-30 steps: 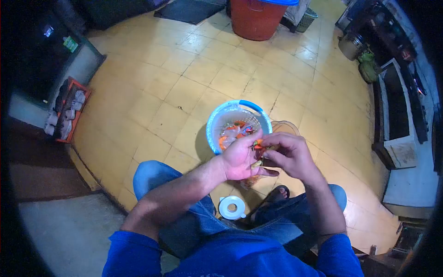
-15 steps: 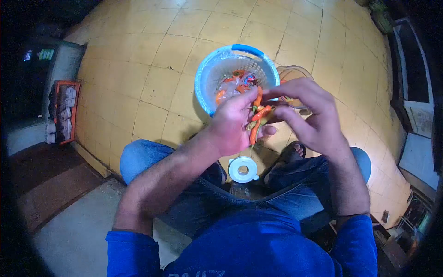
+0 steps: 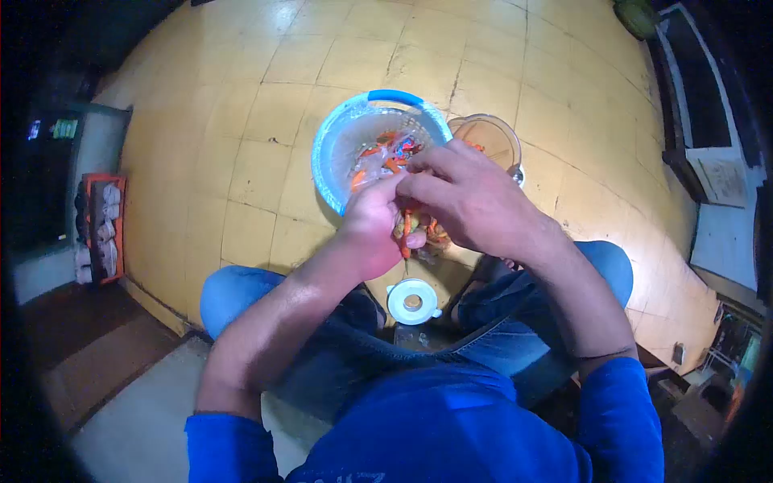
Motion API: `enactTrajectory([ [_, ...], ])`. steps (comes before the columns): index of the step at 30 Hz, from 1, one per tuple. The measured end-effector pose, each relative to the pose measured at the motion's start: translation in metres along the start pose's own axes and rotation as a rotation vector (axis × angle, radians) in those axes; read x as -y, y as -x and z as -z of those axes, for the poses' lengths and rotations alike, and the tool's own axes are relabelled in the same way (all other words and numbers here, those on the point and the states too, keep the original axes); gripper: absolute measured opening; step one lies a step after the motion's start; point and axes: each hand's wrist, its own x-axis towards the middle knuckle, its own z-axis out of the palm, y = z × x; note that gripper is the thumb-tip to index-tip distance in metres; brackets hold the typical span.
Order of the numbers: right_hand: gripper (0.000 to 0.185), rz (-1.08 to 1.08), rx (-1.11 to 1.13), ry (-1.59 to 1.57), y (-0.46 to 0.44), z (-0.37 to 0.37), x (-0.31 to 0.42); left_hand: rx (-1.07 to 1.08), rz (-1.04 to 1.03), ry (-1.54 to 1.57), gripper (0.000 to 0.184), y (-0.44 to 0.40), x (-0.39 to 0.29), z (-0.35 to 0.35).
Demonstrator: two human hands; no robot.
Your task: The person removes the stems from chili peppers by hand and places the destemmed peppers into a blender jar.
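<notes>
My left hand [image 3: 377, 229] is curled round several orange and green chili peppers [image 3: 407, 232], which poke out below its palm. Over it lies my right hand [image 3: 475, 197], fingertips bent together at the left thumb; what they pinch, if anything, is hidden. Just beyond the hands stands a blue-rimmed basket [image 3: 326, 165] holding orange chilies and clear plastic bags. A round clear container [image 3: 503, 133] with some orange pieces in it sits right of the basket, partly behind my right hand. More chilies in plastic show beneath my hands.
A white ring-shaped object [image 3: 412, 301] lies between my legs. On the left, an orange rack [image 3: 119, 229] holds shoes. A white-framed cabinet [image 3: 717, 173] stands at the right, with a green rounded object [image 3: 636, 18] above it.
My right hand has moved left and over my left hand, now covering much of the chilies. My left hand has closed further round them. The view has shifted downward since the first frame.
</notes>
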Motion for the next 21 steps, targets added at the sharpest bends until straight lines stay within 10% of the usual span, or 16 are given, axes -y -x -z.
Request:
enactTrajectory([
  [13,0.025,-0.045,-0.097,-0.265,0.004,0.01,-0.008,-0.07,0.074,-0.042,0.038,0.0,-0.003,-0.004],
  [21,0.013,-0.625,-0.392,-0.956,0.005,0.004,-0.016,-0.045,-0.136,-0.155,0.024,0.001,-0.007,-0.001],
])
